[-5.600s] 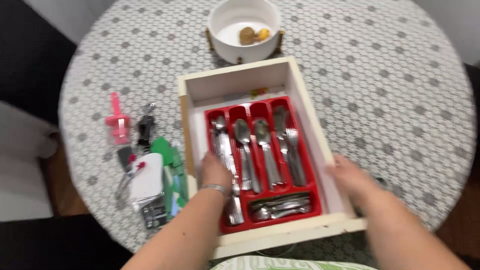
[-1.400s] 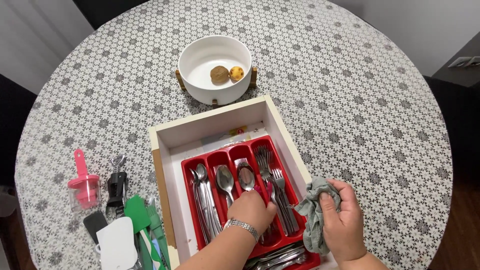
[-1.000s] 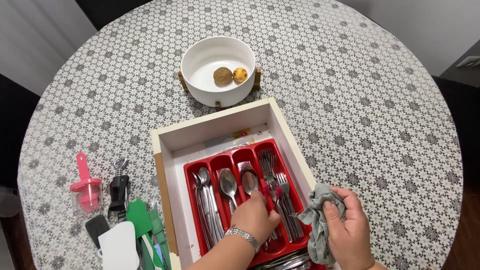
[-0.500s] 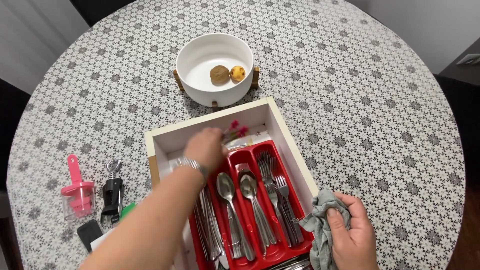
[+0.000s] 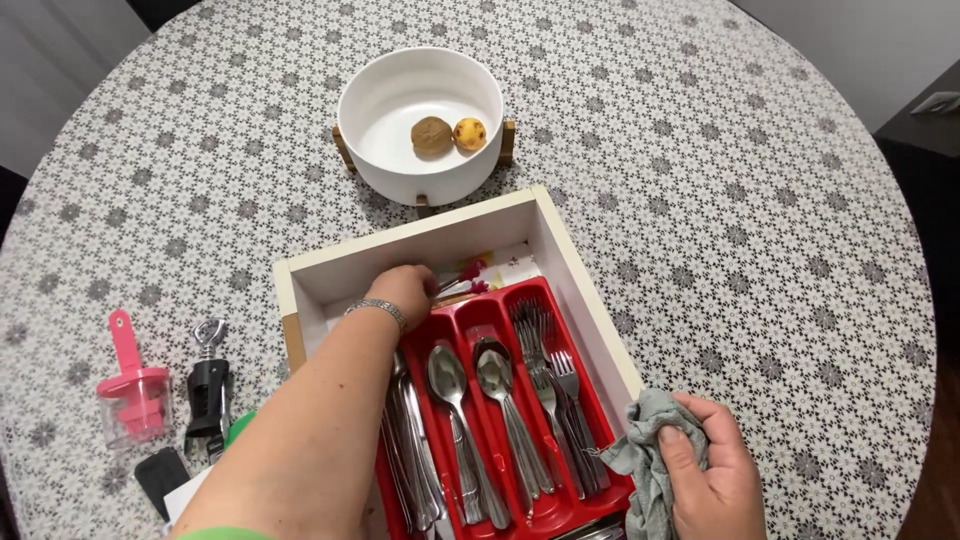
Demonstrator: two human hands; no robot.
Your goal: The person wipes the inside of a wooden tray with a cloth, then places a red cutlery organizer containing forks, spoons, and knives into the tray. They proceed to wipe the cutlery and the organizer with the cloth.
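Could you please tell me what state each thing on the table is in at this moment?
Left hand: inside the drawer's far end, fingers closed on small pink-tipped picks.
Right hand: clenched on a crumpled grey cloth.
Wooden drawer: out on the table, open-topped.
Red cutlery tray: seated in the drawer, full of spoons and forks.
White bowl: upright on its stand, two small fruits inside.
Corkscrew: lying flat.

Round surface (image 5: 760,200) under grey floral-patterned cloth; pale wall (image 5: 850,40) top right, dark furniture (image 5: 915,125) beside it, even indoor light.
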